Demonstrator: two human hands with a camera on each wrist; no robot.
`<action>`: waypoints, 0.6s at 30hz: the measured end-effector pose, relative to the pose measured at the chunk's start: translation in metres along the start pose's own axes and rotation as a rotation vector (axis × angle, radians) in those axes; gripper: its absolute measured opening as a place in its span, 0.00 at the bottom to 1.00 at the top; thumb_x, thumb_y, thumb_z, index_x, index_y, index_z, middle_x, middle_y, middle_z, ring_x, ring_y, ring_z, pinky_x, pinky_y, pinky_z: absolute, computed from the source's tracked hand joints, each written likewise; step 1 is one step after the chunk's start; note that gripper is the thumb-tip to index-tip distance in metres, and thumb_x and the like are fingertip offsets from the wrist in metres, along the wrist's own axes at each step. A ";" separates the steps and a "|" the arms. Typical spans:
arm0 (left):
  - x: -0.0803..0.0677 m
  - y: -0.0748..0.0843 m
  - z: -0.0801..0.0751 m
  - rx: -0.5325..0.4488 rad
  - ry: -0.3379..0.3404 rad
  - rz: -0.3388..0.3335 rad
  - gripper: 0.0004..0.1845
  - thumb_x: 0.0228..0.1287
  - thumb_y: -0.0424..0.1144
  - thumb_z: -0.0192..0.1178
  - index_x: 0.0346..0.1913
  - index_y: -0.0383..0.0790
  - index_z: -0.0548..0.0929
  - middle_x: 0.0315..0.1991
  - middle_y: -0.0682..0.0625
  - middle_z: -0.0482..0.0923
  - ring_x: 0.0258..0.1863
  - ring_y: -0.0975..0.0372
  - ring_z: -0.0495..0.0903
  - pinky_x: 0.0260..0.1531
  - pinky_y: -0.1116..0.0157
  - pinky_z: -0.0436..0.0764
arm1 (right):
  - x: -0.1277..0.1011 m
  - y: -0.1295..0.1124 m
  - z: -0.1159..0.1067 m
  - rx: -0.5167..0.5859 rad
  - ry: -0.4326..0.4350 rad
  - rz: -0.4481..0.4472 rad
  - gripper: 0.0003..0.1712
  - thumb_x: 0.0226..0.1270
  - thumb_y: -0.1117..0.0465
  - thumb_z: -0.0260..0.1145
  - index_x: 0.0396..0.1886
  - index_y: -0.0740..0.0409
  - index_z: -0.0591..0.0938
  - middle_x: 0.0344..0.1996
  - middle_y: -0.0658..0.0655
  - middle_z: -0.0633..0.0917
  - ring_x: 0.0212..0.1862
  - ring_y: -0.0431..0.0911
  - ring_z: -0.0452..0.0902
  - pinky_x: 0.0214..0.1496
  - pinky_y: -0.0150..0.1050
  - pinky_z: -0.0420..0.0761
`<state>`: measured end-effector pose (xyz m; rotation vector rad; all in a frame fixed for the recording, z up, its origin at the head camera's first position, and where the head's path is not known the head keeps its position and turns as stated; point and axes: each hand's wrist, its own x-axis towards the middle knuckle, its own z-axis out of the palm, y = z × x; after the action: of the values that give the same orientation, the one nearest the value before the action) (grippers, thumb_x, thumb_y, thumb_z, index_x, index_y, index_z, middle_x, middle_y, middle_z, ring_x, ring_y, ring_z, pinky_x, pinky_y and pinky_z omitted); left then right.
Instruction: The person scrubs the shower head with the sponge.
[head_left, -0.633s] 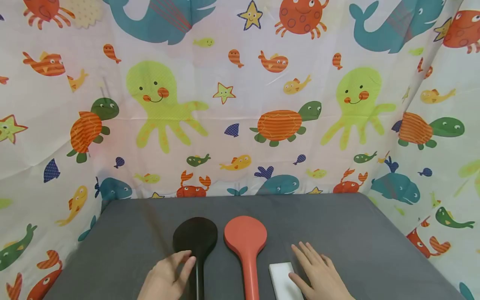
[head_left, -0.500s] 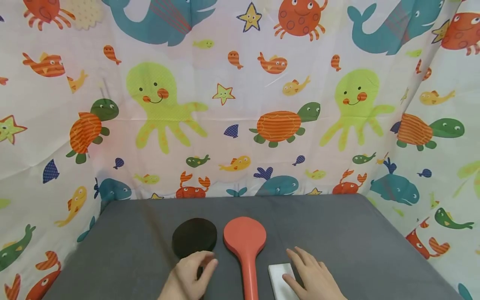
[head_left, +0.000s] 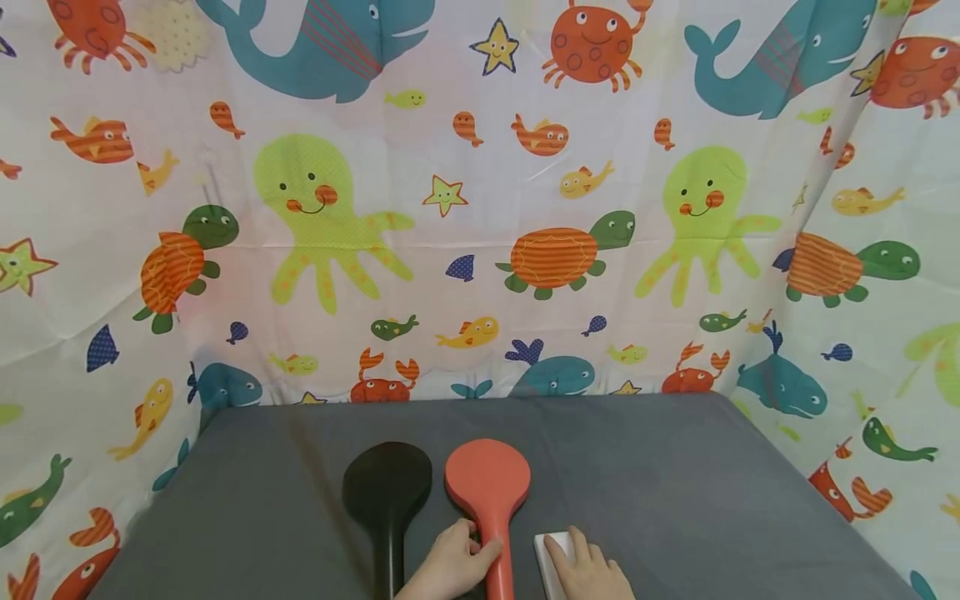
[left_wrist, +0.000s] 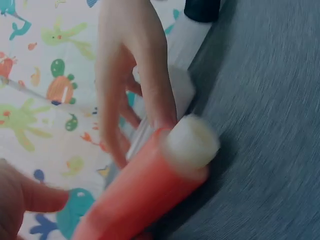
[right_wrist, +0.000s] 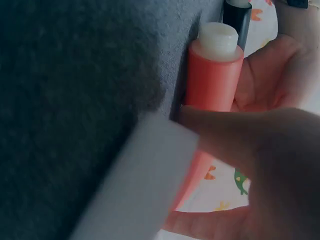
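Observation:
In the head view my left hand (head_left: pixel 450 562) is at the handle of a red paddle-shaped thing (head_left: pixel 487 475) with a flat round head. Its thumb crosses the handle and its fingers lie on the left side. In the left wrist view, that thumb (left_wrist: pixel 42 197) stands apart from the red handle, whose end bears a white cap (left_wrist: pixel 194 142). My right hand (head_left: pixel 594 573) is over a white block (head_left: pixel 551 562), thumb across its top and fingers past its right edge. The right wrist view has the block (right_wrist: pixel 140 180) blurred beside the thumb.
A black paddle-shaped thing (head_left: pixel 386 479) lies left of the red one; its handle end (right_wrist: pixel 242 22) shows behind the red one in the right wrist view. Grey cloth (head_left: pixel 645 467) covers the table. A sea-animal curtain (head_left: pixel 450 125) hangs behind and at both sides.
My left hand has moved right, from the black handle across to the red one. The right hand has shifted left and down onto the white block. The paddle-shaped things lie where they were.

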<state>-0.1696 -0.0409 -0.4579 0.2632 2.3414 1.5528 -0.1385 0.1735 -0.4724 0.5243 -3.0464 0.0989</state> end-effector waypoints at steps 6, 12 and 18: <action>0.007 -0.009 0.004 -0.169 -0.011 -0.075 0.20 0.63 0.39 0.59 0.42 0.19 0.73 0.21 0.45 0.80 0.19 0.59 0.81 0.20 0.64 0.81 | 0.001 0.001 0.004 -0.010 0.019 -0.002 0.53 0.43 0.20 0.54 0.56 0.59 0.73 0.50 0.65 0.72 0.32 0.51 0.71 0.23 0.46 0.73; 0.011 -0.008 0.004 -0.241 -0.001 -0.153 0.12 0.59 0.35 0.62 0.34 0.25 0.80 0.23 0.44 0.82 0.22 0.62 0.82 0.24 0.63 0.82 | 0.002 0.000 0.004 0.049 0.008 0.014 0.54 0.42 0.22 0.58 0.55 0.61 0.73 0.51 0.67 0.71 0.33 0.52 0.70 0.20 0.45 0.73; 0.010 -0.005 0.004 -0.304 0.004 -0.152 0.12 0.57 0.34 0.64 0.33 0.23 0.82 0.23 0.46 0.81 0.24 0.61 0.82 0.29 0.60 0.83 | 0.005 0.002 0.003 0.098 -0.045 0.043 0.54 0.41 0.23 0.60 0.57 0.62 0.71 0.54 0.68 0.69 0.37 0.55 0.71 0.19 0.48 0.73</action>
<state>-0.1776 -0.0358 -0.4663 0.0094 2.0360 1.8006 -0.1435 0.1732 -0.4754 0.4733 -3.1101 0.2430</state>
